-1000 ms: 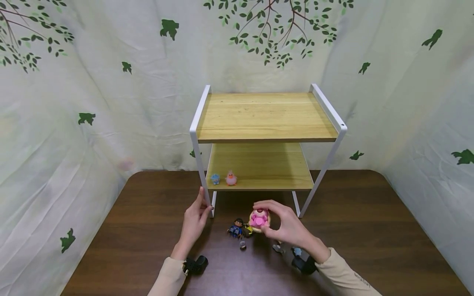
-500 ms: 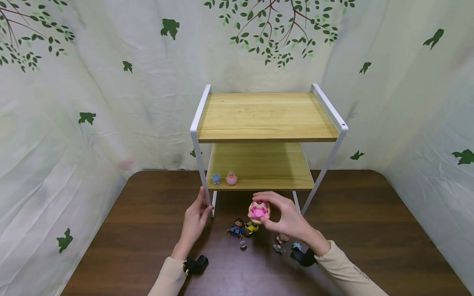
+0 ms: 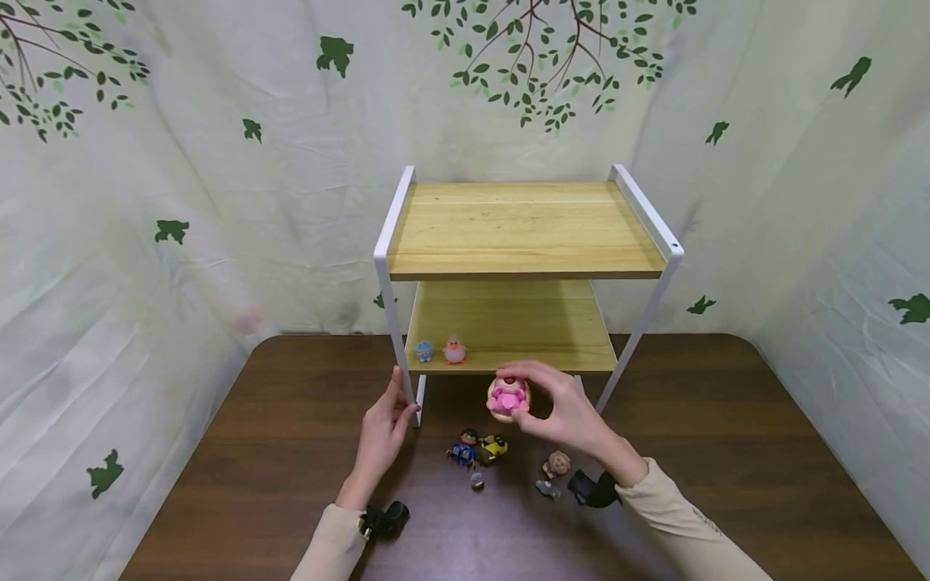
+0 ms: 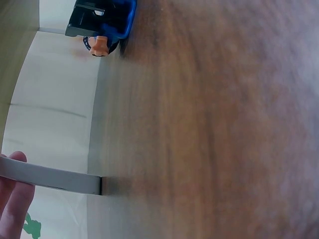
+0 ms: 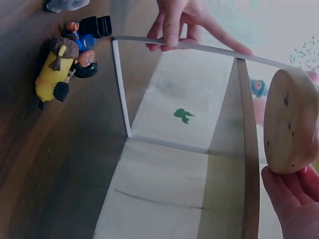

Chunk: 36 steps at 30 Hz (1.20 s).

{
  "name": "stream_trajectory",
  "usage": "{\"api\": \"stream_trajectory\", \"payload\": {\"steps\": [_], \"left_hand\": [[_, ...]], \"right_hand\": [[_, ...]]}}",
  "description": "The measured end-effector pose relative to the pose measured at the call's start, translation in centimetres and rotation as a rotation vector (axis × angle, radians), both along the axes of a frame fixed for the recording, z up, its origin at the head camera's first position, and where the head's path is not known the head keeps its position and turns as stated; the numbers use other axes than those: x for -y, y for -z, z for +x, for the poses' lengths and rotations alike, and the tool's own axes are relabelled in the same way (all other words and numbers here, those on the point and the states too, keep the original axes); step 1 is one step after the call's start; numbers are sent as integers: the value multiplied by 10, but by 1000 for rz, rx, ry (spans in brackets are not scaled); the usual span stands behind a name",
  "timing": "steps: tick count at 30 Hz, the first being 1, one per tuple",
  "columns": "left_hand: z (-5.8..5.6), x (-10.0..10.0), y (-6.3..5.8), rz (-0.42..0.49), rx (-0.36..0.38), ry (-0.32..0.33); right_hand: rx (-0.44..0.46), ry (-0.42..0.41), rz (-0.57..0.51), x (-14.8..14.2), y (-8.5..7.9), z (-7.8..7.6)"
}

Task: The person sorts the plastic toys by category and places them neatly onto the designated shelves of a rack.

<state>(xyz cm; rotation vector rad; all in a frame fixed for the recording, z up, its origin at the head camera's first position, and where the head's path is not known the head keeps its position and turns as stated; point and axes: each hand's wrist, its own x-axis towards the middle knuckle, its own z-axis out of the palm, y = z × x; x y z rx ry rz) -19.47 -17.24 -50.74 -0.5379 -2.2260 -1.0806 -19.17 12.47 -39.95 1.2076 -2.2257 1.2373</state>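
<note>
My right hand (image 3: 563,407) pinches a pink toy figure (image 3: 508,397) with a cream rim between thumb and fingers, held up in front of the lower shelf board (image 3: 538,339). Its flat, round, pale back (image 5: 289,122) faces the right wrist camera. With thumb and fingers, my left hand (image 3: 383,424) grips the white front-left leg (image 4: 55,178) of the two-tier shelf, its index finger pointing up along it. On the lower board's left stand a small blue figure (image 3: 424,351) and a pink duck-like figure (image 3: 454,350).
Below the shelf lie a dark-haired blue figure (image 3: 462,449), a yellow-and-brown figure (image 3: 493,449) and a tiny grey piece (image 3: 476,482). Near my right wrist are a tan figure (image 3: 556,464) and a grey toy (image 3: 546,489). The wooden upper board (image 3: 523,226) overhangs the lower one.
My right hand has lifted the pink toy figure from near the tabletop toys toward the lower board's front edge. The tan figure has come into sight. My left hand stays on the leg.
</note>
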Motion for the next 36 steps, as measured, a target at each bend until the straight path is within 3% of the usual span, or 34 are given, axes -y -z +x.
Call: {"api": "stream_trajectory", "payload": {"steps": [13, 18, 28, 36], "left_hand": [[0, 0, 1, -3, 9, -6], [0, -1, 1, -1, 18, -8], [0, -1, 0, 14, 14, 7], [-1, -1, 2, 21, -43, 35]], "right_hand": [[-2, -10, -34, 1, -7, -14], [43, -18, -59, 2, -9, -19], [134, -34, -83, 11, -44, -6], [200, -24, -87, 13, -48, -12]]}}
